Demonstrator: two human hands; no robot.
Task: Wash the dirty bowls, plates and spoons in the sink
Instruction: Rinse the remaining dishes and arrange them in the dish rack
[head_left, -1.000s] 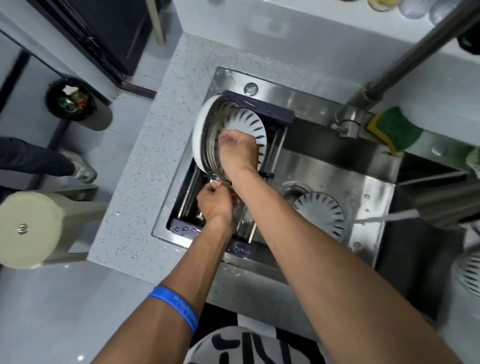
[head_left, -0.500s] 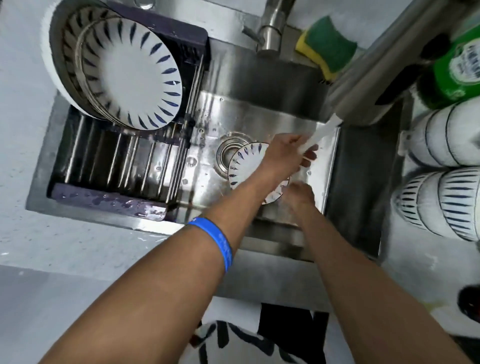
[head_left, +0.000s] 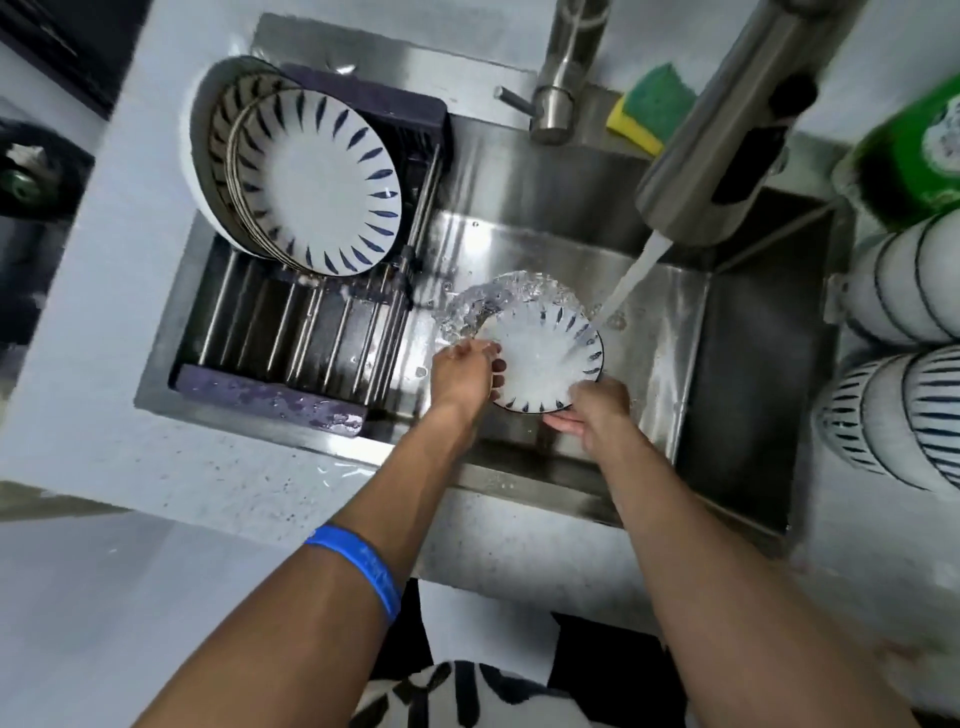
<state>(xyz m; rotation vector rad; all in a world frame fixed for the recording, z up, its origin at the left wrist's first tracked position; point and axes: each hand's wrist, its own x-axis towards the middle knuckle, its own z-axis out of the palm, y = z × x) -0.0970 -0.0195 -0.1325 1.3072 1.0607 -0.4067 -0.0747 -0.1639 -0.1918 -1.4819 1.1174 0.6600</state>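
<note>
A small white plate (head_left: 545, 358) with blue dashes round its rim is held over the steel sink (head_left: 654, 332). Water from the tap (head_left: 727, 130) streams onto it and fans off its far edge. My left hand (head_left: 462, 374) grips the plate's left edge, thumb on top and fingers beneath. My right hand (head_left: 597, 410) holds the near right edge, fingers under the plate. Several matching plates (head_left: 317, 182) stand upright in the dark rack (head_left: 291, 332) on the sink's left side.
Stacks of striped bowls (head_left: 904, 353) lie on the counter at the right. A green bottle (head_left: 914, 156) stands behind them. A yellow and green sponge (head_left: 649, 109) rests beside the tap base. A dark bin (head_left: 31, 171) sits on the floor at far left.
Both hands left the rack, where they had set a plate, and went to the sink. They have lifted the small plate off the sink floor into the water stream.
</note>
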